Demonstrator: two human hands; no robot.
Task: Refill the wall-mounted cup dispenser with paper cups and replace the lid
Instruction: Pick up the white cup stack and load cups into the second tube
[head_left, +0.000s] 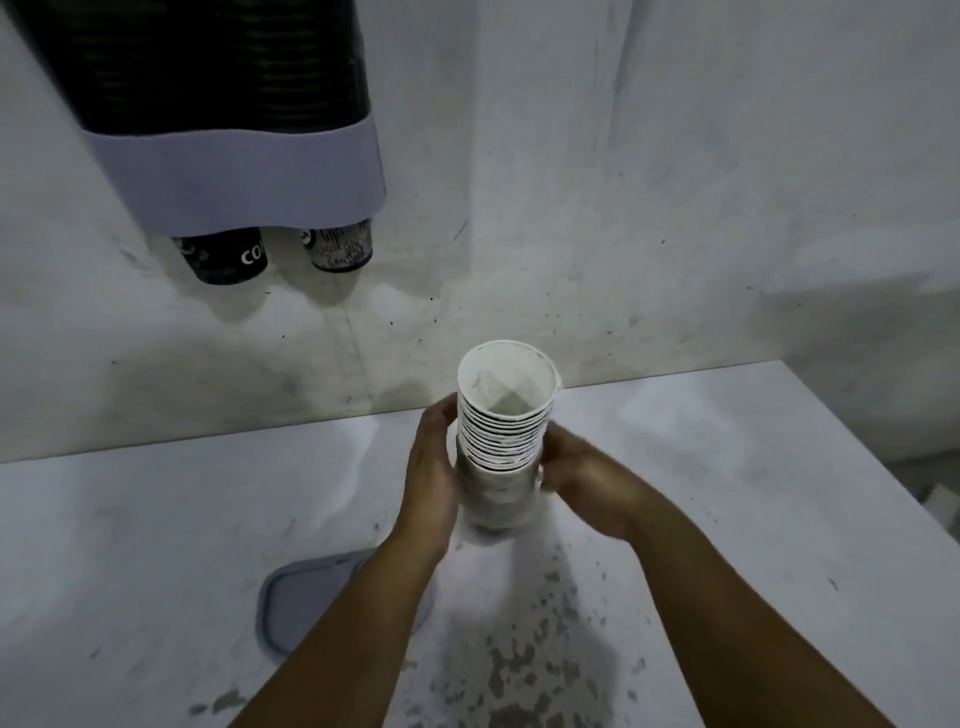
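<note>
A tall stack of white paper cups stands upright, mouth up, over the white table. My left hand wraps its left side and my right hand presses its right side. The wall-mounted cup dispenser hangs at the upper left, dark and ribbed above a pale lilac collar. Two dark printed cups poke out of its bottom. The grey dispenser lid lies flat on the table, partly hidden under my left forearm.
A stained white wall rises behind the table. The table's right edge drops off at the far right. Dark speckles mark the tabletop near the front.
</note>
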